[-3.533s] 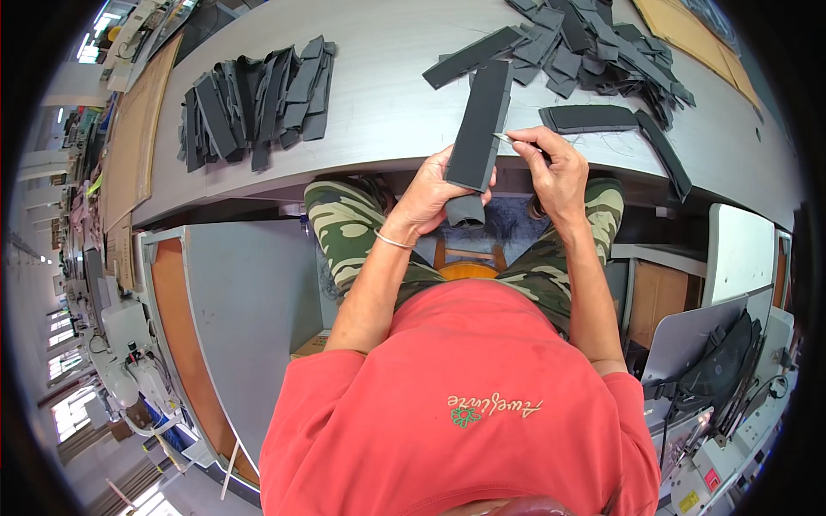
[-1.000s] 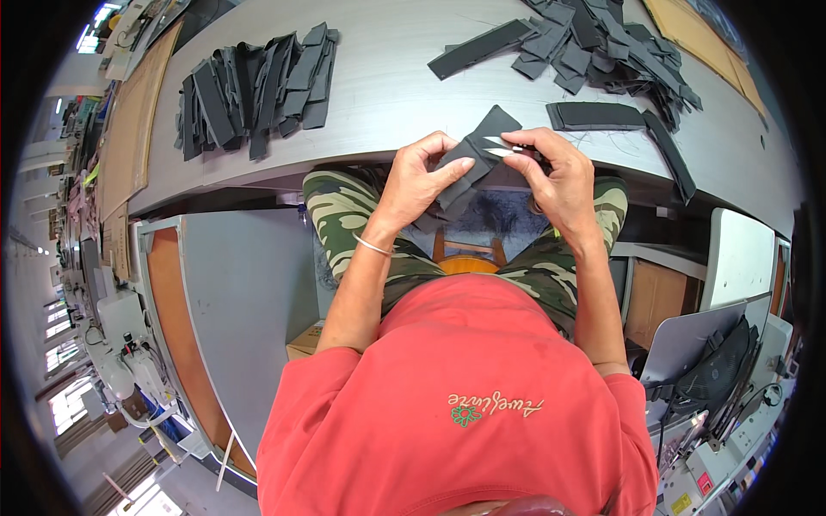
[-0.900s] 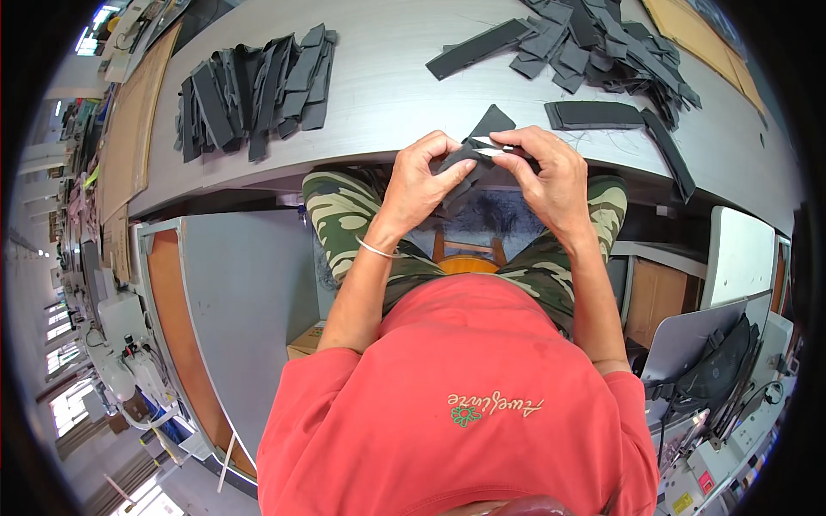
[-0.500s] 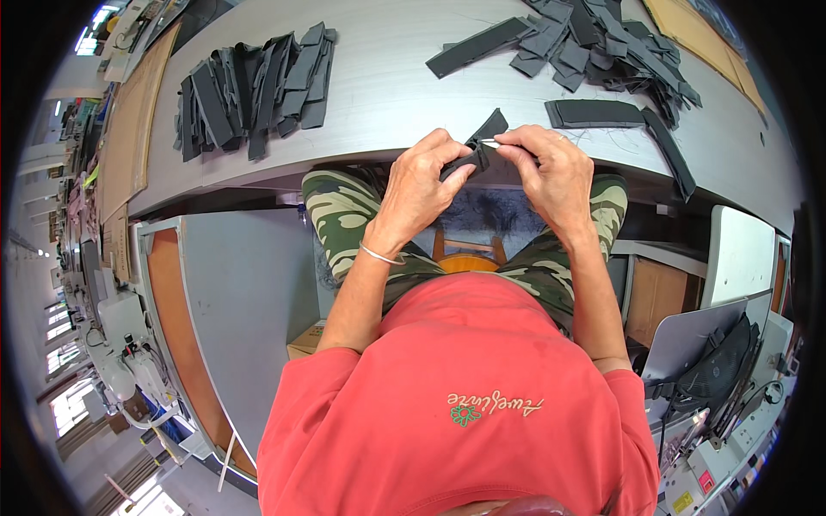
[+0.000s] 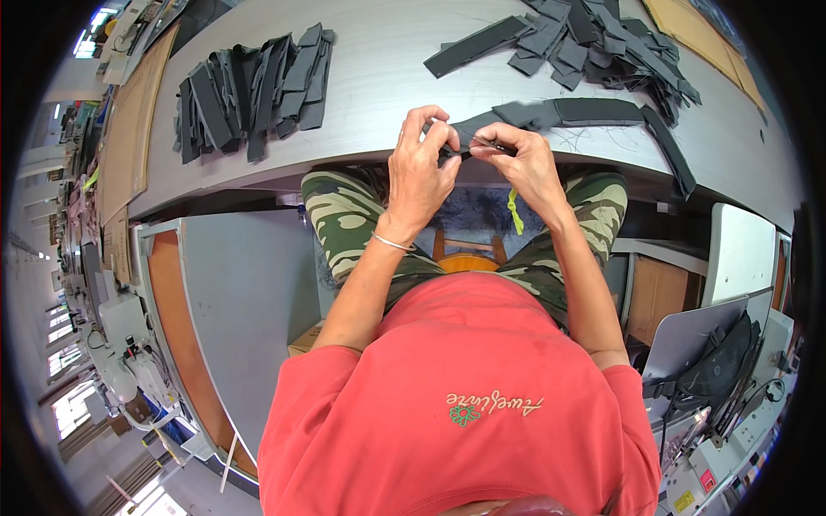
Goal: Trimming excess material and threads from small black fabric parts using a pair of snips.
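Note:
My left hand [image 5: 422, 163] pinches one end of a dark grey fabric strip [image 5: 518, 113] at the table's near edge. The strip reaches rightward past my right hand and lies against another strip on the table. My right hand [image 5: 527, 165] is closed beside the left, its fingertips at the same strip. A small thin dark tool [image 5: 502, 149] shows within its grip, mostly hidden by the fingers. From under this hand dangles a bright yellow-green ribbon [image 5: 514, 211]; where it is fastened is hidden.
A row of dark fabric strips [image 5: 254, 95] lies at the table's left. Farther right is a loose heap of strips [image 5: 594, 47]. Two more strips [image 5: 598, 112] lie near my right hand, with loose threads around them. Cardboard [image 5: 710, 43] borders the far right.
The strip, bunched between my fingers before, now stretches out to the right. My right hand has shifted slightly left and turned, and the yellow-green ribbon has come into view.

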Motion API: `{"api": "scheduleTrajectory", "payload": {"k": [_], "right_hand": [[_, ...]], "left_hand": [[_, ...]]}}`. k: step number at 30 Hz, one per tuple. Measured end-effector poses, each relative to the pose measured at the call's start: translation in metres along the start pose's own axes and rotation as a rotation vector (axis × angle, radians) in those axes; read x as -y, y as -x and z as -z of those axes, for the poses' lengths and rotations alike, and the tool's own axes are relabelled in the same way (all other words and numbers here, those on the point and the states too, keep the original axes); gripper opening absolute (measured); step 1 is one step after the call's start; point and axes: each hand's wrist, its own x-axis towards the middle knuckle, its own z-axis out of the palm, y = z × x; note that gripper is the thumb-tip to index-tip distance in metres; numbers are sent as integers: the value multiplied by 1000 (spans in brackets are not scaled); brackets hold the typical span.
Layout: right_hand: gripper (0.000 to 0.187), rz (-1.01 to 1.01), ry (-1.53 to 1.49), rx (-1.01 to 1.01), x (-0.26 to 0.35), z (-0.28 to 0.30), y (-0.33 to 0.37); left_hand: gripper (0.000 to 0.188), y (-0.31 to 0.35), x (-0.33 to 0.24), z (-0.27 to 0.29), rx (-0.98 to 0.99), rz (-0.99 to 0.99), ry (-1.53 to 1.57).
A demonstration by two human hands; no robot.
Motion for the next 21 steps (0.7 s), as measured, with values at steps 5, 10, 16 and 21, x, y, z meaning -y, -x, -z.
{"api": "scheduleTrajectory", "payload": {"k": [5,10,16,21], "right_hand": [[5,-145,-72,-14,-10,-4,-3],[19,-133,-206,-282,-20,-3,-2],[31,-101,191,-267,5,8,23],[20,75,298,-242,15,-1,29]], "left_hand": [[32,12,11,-20,-102,-48,59],[33,14,11,-25,-231,-101,90],[34,19,16,-25,-298,-90,56],[32,20,14,-30,-298,-105,67]]}}
